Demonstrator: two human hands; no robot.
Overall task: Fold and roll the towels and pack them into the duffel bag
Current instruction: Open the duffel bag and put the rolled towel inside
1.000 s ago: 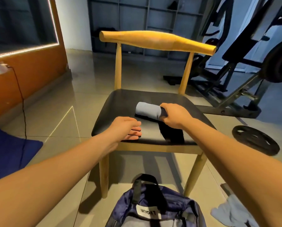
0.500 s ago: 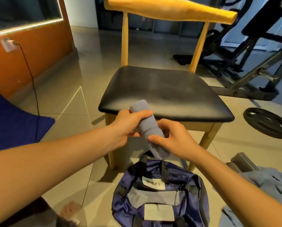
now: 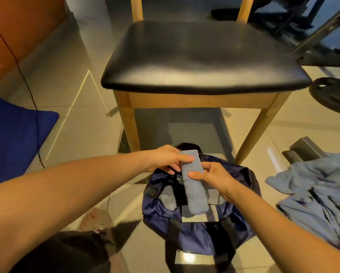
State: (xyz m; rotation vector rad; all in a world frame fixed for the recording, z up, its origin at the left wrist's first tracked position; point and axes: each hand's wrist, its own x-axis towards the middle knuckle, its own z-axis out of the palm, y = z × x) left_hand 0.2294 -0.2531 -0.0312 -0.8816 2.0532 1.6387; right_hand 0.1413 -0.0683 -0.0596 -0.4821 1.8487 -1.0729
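1. Holding the rolled towel (image 3: 195, 194) over the duffel bag (image 3: 157, 219), both hands on it. Looks like the packing step for this roll.
2. Left hand (image 3: 165, 159) pinching the upper end of the roll, thumb laid across the front, fingers curled behind.
3. Right hand (image 3: 212, 177) clamped just below the left, thumb and fingers wrapped round the middle.
4. Lower end hanging free beneath both hands, tilted slightly and aimed down at the top of the bag.
5. Bag sitting on the floor directly under the hands, just this side of the chair (image 3: 204, 56).
6. Cannot tell whether the bag is unzipped: straps and a pale panel on show, mouth hidden behind the roll.
7. Next up, most likely: lowering the roll straight down and in, with a firm grip all the way to stop any unrolling. Possibly freeing one hand first to part the opening.
8. More to do: loose towels (image 3: 313, 190) heaped on the floor, well off to the right of the right hand, not yet folded.
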